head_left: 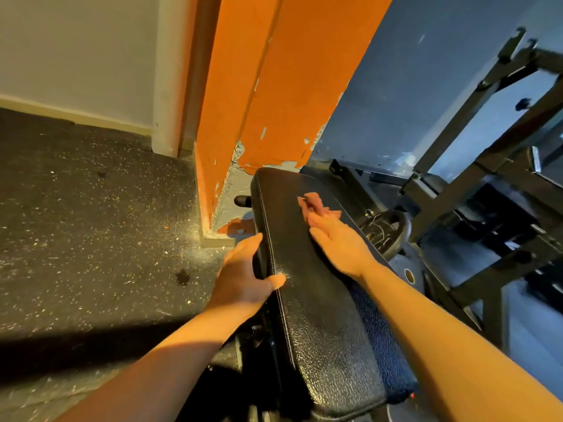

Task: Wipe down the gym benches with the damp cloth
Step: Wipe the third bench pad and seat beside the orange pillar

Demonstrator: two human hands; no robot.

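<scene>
A black padded gym bench [316, 315] runs from the bottom centre up toward an orange pillar. My left hand [243, 278] grips the bench's left edge, thumb on top and fingers wrapped down the side. My right hand [338, 242] lies flat on the pad further up, fingers pressing a small pinkish cloth [315, 204] against the surface. Part of the cloth is hidden under my fingers.
An orange pillar [259, 102] with chipped paint stands just beyond the bench's far end. Black metal rack frames [487, 166] and a weight plate [387, 233] crowd the right side. Speckled black rubber floor [91, 223] spreads to the left, up to a white wall.
</scene>
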